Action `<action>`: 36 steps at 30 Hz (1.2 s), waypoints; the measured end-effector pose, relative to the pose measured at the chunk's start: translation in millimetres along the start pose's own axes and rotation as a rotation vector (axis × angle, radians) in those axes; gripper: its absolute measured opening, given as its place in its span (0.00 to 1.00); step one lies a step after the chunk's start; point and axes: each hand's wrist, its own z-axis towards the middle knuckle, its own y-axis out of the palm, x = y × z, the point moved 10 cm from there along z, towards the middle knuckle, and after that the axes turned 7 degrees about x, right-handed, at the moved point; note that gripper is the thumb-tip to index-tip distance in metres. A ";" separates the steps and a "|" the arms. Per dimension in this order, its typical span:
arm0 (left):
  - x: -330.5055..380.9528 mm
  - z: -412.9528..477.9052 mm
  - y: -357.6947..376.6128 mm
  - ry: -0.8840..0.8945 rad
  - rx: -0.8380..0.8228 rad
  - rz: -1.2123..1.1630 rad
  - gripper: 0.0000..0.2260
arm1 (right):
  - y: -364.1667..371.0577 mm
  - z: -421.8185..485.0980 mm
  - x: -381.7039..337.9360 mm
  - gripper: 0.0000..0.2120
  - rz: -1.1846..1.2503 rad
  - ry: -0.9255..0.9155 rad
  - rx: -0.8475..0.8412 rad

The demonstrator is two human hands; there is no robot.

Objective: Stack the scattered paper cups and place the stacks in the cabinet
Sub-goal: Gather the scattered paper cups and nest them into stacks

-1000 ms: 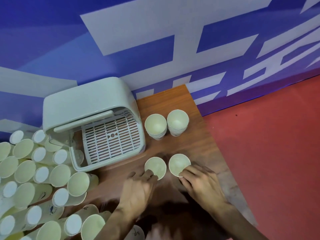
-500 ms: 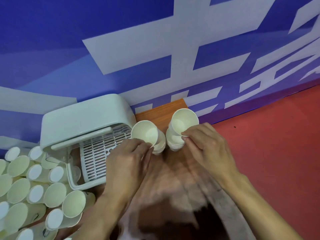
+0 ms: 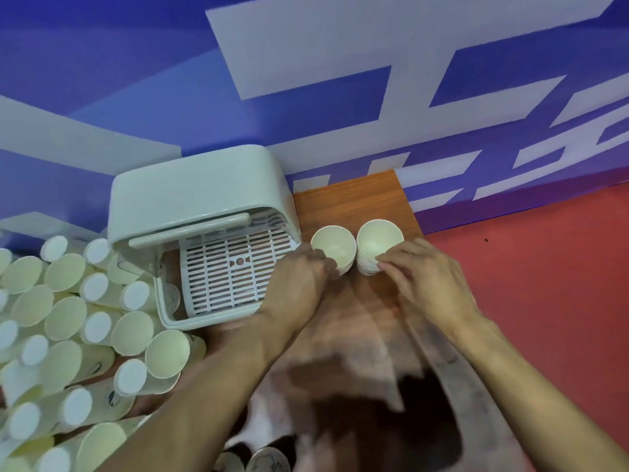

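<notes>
- Left stack (image 3: 332, 243), right stack (image 3: 379, 240): paper, light, thin-walled, probably easily crushed.
- Left hand (image 3: 299, 284) pinches left stack; right hand (image 3: 425, 277) pinches right stack.
- Best hold: sidewalls, gently.

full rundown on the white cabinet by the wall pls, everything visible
The cabinet is a pale, rounded box that looks like plastic. It stands on the wooden table against the blue wall. Its front flap, with a bar handle, is raised, so the inside is open. A white slatted tray lies on its floor. Loose paper cups pile against its left side. The left hand overlaps its right front corner; contact cannot be told.
</notes>
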 end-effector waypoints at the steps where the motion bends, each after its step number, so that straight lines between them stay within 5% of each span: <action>1: 0.9 2.3 4.9 0.014 -0.011 -0.007 0.13 | 2.3 0.3 0.7 0.03 -0.001 -0.003 -0.010; 6: 6.5 -3.8 -3.8 0.060 0.006 -0.006 0.09 | -5.3 -2.5 -7.6 0.07 -0.051 0.000 0.025; 11: -12.1 -62.4 -51.1 -0.007 0.120 0.004 0.13 | -24.3 -18.5 -90.2 0.07 0.027 -0.285 0.182; 23: -134.6 -314.3 -100.5 -0.695 0.072 0.082 0.09 | 106.9 -74.4 -282.7 0.12 0.159 -0.614 -0.299; 31: -83.6 -330.0 -36.7 -0.393 -0.098 -0.006 0.18 | 179.3 -73.4 -314.8 0.21 -0.005 -0.631 -0.369; 36: -78.0 -318.7 -13.2 -0.452 -0.196 0.041 0.14 | 200.5 -70.7 -313.4 0.09 -0.099 -0.613 -0.380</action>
